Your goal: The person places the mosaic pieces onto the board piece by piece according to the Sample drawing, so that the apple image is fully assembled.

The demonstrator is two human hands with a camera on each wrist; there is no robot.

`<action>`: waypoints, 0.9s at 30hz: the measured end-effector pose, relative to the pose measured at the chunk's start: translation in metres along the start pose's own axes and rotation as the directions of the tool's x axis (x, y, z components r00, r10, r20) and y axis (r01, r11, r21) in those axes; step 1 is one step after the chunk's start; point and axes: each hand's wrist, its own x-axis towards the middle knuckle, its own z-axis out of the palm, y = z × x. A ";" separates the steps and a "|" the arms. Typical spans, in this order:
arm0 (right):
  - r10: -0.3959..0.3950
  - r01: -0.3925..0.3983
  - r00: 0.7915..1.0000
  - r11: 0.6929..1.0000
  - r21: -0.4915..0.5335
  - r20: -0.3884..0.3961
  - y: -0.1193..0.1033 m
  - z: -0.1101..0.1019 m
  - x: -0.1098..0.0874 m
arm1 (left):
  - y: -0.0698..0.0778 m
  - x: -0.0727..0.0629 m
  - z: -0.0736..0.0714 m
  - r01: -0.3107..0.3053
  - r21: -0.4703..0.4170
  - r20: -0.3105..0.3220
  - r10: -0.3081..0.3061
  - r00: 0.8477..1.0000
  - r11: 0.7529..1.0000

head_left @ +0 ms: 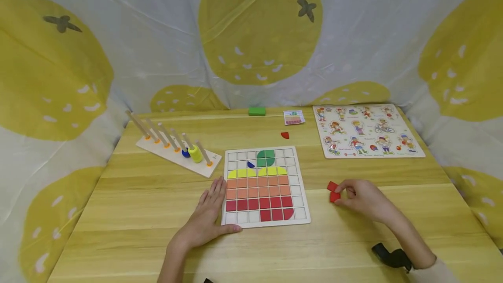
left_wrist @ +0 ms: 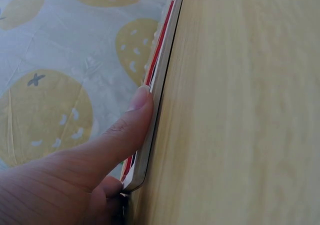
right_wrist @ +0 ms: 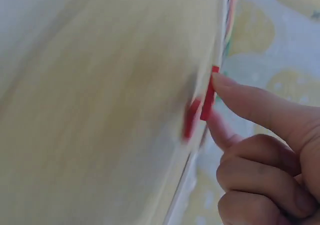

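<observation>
A white grid board [head_left: 307, 214] lies on the table, filled with green, yellow, orange and red tiles in a pattern. My left hand [head_left: 204, 222] rests at its lower left corner, fingers along the left side and thumb [left_wrist: 131, 116] against the near edge. To the right of the board, my right hand [head_left: 363, 199] pinches a red tile [right_wrist: 210, 93] between thumb and index finger. A second red tile [right_wrist: 191, 118] is right beside the first; whether they touch is unclear. A small blue piece [head_left: 250, 164] lies on the board near its upper middle.
Behind the board are a red quarter-round piece [head_left: 285, 135], a small pattern card [head_left: 294, 117] and a green block [head_left: 257, 111]. A peg stand [head_left: 177, 156] with blue and yellow rings stands left. A picture puzzle board [head_left: 367, 132] lies at the back right.
</observation>
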 end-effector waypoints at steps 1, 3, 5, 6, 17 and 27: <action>-0.022 0.022 1.000 1.000 0.007 0.002 -0.006 0.003 0.003 | 0.000 0.000 0.000 0.000 0.000 0.001 0.000 1.000 1.000; -0.053 0.052 0.998 0.998 0.031 0.017 -0.023 0.012 0.011 | 0.000 0.000 0.000 0.001 0.000 0.001 -0.001 1.000 1.000; -0.083 0.079 0.995 0.994 0.072 0.051 -0.043 0.025 0.019 | 0.000 0.000 0.001 0.004 0.004 0.000 -0.004 1.000 1.000; -0.092 0.085 0.993 0.992 0.089 0.070 -0.054 0.032 0.023 | 0.001 0.000 0.001 0.005 0.005 -0.002 -0.005 1.000 1.000; -0.255 0.259 0.961 0.966 -0.025 0.109 -0.135 0.106 0.049 | 0.001 -0.001 0.000 -0.011 0.009 -0.024 0.011 1.000 1.000; -0.254 0.259 0.963 0.964 -0.057 0.090 -0.138 0.111 0.052 | 0.001 0.000 -0.001 -0.002 0.015 -0.007 0.002 1.000 1.000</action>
